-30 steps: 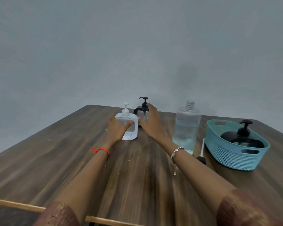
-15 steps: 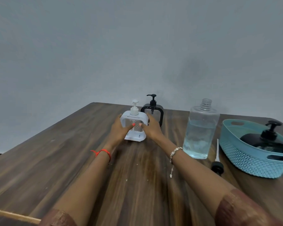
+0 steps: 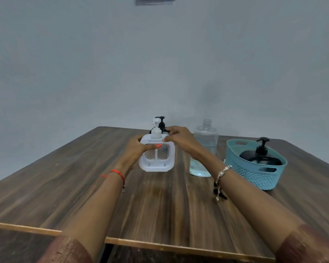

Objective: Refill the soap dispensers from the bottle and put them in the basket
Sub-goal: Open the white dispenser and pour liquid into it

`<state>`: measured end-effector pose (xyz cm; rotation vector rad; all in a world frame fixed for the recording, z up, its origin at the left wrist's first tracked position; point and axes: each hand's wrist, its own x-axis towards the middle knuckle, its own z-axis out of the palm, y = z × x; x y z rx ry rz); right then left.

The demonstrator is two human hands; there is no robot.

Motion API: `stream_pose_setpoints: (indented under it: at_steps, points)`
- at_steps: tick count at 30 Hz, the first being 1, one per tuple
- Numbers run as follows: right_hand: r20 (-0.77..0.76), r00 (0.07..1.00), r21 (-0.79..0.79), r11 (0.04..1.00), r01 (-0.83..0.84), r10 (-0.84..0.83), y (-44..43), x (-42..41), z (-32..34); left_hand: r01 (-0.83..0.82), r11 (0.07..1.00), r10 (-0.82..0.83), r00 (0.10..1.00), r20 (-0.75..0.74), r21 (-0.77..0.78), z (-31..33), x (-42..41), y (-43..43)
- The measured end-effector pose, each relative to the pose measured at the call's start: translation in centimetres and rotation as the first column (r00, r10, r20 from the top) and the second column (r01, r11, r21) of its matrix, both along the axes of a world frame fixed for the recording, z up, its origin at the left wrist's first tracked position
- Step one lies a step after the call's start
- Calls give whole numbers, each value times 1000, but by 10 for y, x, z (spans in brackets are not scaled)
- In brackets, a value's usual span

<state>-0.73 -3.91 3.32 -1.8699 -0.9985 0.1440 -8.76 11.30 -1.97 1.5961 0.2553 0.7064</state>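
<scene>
While both hands close on it, a white soap dispenser (image 3: 157, 162) is held toward the far edge of a dark wooden table (image 3: 160, 209), roughly midway along that edge; whether its base rests on the wood or hangs just clear cannot be told. The left hand (image 3: 135, 151) grips the dispenser's left side, its thumb with an orange-painted nail laid across the front above the clear patterned window. The right hand (image 3: 180, 139) curls its fingers over the top right corner, beside the white pump. Directly behind, nearer the far edge and largely hidden, stands a second dispenser with a black pump (image 3: 161, 121). To the right of the hands an uncapped clear bottle (image 3: 204, 152) stands upright, partly filled with clear liquid and crossed by the right forearm. Farther along, near the table's right edge, a teal basket (image 3: 254, 175) holds a black dispenser (image 3: 260, 158). A red thread (image 3: 119, 173) circles the left wrist and a beaded bracelet (image 3: 223, 170) the right. A pale grey wall (image 3: 160, 63) rises behind.
</scene>
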Motion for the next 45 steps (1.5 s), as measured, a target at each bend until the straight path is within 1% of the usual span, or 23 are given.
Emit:
stream_pose_setpoints:
  at_steps: [2, 4, 7, 10, 14, 17, 19, 21, 22, 23, 25, 27, 28, 30, 33, 35, 37, 38, 39, 40, 42, 44, 45]
  points:
    - [41, 999, 52, 999, -8, 6, -10, -9, 6, 12, 1000, -12, 1000, 15, 4, -2, -2, -15]
    - [85, 996, 54, 998, -13, 8, -16, -16, 7, 29, 1000, -29, 999, 17, 2, -3, -4, -29]
    - [141, 990, 45, 999, 13, -20, -21, -21, 4, 36, 998, -36, 999, 4, 54, -4, -5, -41]
    - [180, 984, 81, 997, 4, -18, -27, -21, 2, 57, 995, -58, 998, 2, 78, -3, -9, -47]
    - [106, 987, 102, 986, -130, 119, -37, -20, 8, 194, 980, -194, 981, 12, 50, 4, -18, -46]
    - [-16, 952, 97, 948, -302, 305, -47, -13, 14, 287, 956, -287, 958, -12, 53, 8, -24, -43]
    - [-148, 902, 150, 910, -385, 406, -50, -5, 15, 277, 959, -277, 961, -14, 51, 11, -24, -46]
    - [-242, 864, 247, 890, -384, 441, -50, -1, 16, 217, 975, -217, 976, -4, 48, 12, -22, -51]
    - [-268, 866, 280, 894, -349, 422, -49, -1, 15, 181, 983, -182, 983, 3, 36, 13, -20, -54]
    - [-253, 898, 279, 916, -288, 360, -48, -4, 14, 154, 988, -155, 988, 12, 21, 13, -19, -56]
    - [-97, 982, 189, 972, -143, 163, -45, -14, 11, 122, 993, -122, 992, 35, 6, 14, -15, -60]
    - [59, 998, 118, 993, 22, -29, -40, -22, 6, 90, 996, -91, 995, 48, 17, 14, -13, -63]
    - [76, 994, 140, 987, 73, -84, -38, -23, 4, 83, 996, -84, 995, 53, 22, 14, -13, -65]
    - [33, 997, 202, 977, 67, -75, -37, -24, 3, 71, 997, -72, 996, 59, 17, 14, -13, -67]
    - [-86, 995, 196, 980, -30, 48, -42, -19, 9, 57, 998, -57, 997, 45, -1, 15, -14, -66]
    - [-187, 976, 207, 976, -73, 112, -46, -15, 13, 58, 998, -57, 997, 42, -7, 15, -15, -65]
    - [-219, 964, 230, 968, -97, 148, -46, -14, 13, 40, 999, -40, 998, 46, -2, 15, -16, -65]
    - [-187, 973, 222, 971, -92, 135, -45, -16, 13, 32, 999, -32, 998, 46, 3, 15, -16, -64]
    - [-119, 989, 196, 978, -63, 88, -44, -20, 12, 28, 1000, -29, 998, 47, 12, 14, -16, -64]
    - [-28, 999, 161, 987, -11, 16, -42, -24, 10, 25, 999, -26, 999, 45, 25, 13, -15, -65]
    - [139, 979, 131, 983, 128, -146, -36, -29, 7, 18, 999, -19, 999, 35, 42, 13, -15, -67]
    - [193, 962, 130, 977, 169, -192, -35, -28, 9, 15, 999, -16, 999, 33, 30, 12, -16, -68]
    - [167, 974, 127, 983, 132, -152, -36, -27, 11, 11, 1000, -11, 999, 37, 21, 11, -16, -68]
